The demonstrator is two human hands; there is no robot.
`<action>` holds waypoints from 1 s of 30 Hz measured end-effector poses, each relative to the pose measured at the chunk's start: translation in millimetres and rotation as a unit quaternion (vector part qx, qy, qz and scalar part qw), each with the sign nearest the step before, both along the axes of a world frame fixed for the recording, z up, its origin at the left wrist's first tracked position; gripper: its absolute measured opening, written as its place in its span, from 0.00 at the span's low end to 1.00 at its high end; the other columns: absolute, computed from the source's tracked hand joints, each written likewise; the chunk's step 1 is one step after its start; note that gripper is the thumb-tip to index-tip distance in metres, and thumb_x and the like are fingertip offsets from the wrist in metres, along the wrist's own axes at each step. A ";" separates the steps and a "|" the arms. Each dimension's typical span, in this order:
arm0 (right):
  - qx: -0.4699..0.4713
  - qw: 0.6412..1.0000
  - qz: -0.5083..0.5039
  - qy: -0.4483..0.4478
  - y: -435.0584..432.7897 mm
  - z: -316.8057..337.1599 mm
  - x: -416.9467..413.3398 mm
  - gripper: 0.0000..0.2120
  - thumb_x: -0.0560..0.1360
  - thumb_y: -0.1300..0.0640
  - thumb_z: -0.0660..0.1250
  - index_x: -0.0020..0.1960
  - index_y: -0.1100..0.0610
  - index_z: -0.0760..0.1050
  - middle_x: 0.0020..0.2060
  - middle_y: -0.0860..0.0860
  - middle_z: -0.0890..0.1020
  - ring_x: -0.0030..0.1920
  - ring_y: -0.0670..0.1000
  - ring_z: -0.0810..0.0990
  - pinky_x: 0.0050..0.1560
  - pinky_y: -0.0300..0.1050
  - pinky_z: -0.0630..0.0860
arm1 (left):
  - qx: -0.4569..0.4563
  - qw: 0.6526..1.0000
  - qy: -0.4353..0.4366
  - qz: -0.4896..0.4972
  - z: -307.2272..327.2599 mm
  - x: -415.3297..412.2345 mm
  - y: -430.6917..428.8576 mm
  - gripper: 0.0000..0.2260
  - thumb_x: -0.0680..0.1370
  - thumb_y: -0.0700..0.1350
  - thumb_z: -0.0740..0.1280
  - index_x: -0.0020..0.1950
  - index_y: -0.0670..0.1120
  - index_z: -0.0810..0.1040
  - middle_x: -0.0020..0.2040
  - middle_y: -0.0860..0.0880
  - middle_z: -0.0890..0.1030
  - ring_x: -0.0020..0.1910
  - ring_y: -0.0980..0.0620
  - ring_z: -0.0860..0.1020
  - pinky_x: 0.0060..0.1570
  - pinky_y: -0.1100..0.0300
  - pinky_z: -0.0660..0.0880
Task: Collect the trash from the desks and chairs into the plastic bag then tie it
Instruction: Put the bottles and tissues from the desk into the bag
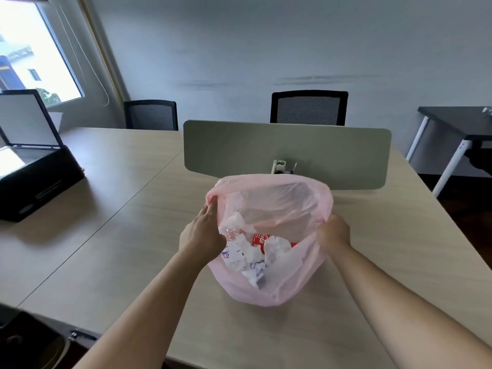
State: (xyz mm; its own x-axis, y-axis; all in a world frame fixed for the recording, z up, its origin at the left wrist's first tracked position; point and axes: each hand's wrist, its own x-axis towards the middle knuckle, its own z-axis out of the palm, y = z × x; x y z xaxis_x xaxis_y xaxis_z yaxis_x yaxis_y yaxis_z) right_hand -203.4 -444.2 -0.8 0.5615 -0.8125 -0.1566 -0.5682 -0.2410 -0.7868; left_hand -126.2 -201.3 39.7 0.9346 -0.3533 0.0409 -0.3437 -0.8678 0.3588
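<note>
A thin pink plastic bag [277,286] stands on the wooden desk [133,222], its mouth wide open toward me. Inside lie a red Coca-Cola can [259,240], a clear plastic bottle [234,251] and crumpled white paper [277,247]. My left hand [203,233] grips the bag's left rim, fingers curled over the edge. On the other side, my right hand [332,233] grips the right rim. Both forearms reach in from the bottom of the view.
A grey divider panel [287,153] stands just behind the bag. An open black case [34,166] sits on the desk at the left. Two black mesh chairs [308,107] stand at the far side. A dark table [458,123] is at the right.
</note>
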 end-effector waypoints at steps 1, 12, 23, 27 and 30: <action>-0.006 1.000 0.006 -0.018 -2.4 11.7 2.3 0.14 0.77 0.66 0.56 0.59 0.65 0.75 0.56 0.63 0.79 0.54 0.63 0.78 0.46 0.46 0.70 | 0.004 1.000 0.000 -0.001 1.5 0.8 0.6 0.42 0.72 0.38 0.63 0.78 0.53 0.42 0.76 0.53 0.60 0.65 0.44 0.73 0.48 0.53 0.75; -0.108 0.984 -0.003 -0.139 -55.0 106.5 10.2 0.12 0.78 0.62 0.57 0.60 0.59 0.73 0.51 0.57 0.80 0.51 0.59 0.78 0.48 0.46 0.72 | 0.002 0.999 0.043 -0.025 19.3 9.9 -4.6 0.35 0.71 0.35 0.59 0.76 0.46 0.52 0.64 0.44 0.74 0.55 0.41 0.75 0.51 0.51 0.75; -0.156 0.987 -0.009 -0.030 -68.1 78.7 -19.6 0.06 0.75 0.61 0.61 0.52 0.58 0.73 0.47 0.56 0.79 0.45 0.59 0.76 0.42 0.44 0.69 | 0.040 0.995 0.066 -0.060 3.5 -10.7 -56.2 0.38 0.74 0.40 0.59 0.78 0.46 0.40 0.78 0.48 0.54 0.70 0.43 0.68 0.64 0.49 0.70; -0.140 0.989 0.009 0.047 -74.2 48.5 -29.9 0.11 0.74 0.64 0.60 0.56 0.58 0.72 0.55 0.59 0.79 0.55 0.61 0.77 0.45 0.43 0.67 | 0.081 0.989 0.101 -0.073 -28.2 -25.8 -66.2 0.42 0.72 0.42 0.65 0.78 0.47 0.40 0.78 0.51 0.54 0.66 0.42 0.72 0.58 0.50 0.74; -0.138 0.987 -0.003 0.086 -79.9 31.5 -41.5 0.12 0.74 0.64 0.60 0.57 0.58 0.72 0.56 0.58 0.78 0.57 0.61 0.77 0.47 0.45 0.69 | 0.059 0.993 0.079 -0.058 -39.4 -33.3 -68.3 0.42 0.73 0.39 0.65 0.78 0.48 0.40 0.79 0.53 0.49 0.63 0.43 0.74 0.48 0.55 0.73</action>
State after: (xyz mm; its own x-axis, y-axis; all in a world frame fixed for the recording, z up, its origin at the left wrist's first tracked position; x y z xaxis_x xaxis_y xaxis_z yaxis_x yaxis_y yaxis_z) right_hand -244.8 -524.1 30.7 0.5413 -0.8405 -0.0210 -0.6890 -0.4291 -0.5841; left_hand -159.5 -269.7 0.2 0.8789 -0.4522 -0.1518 -0.3911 -0.8653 0.3136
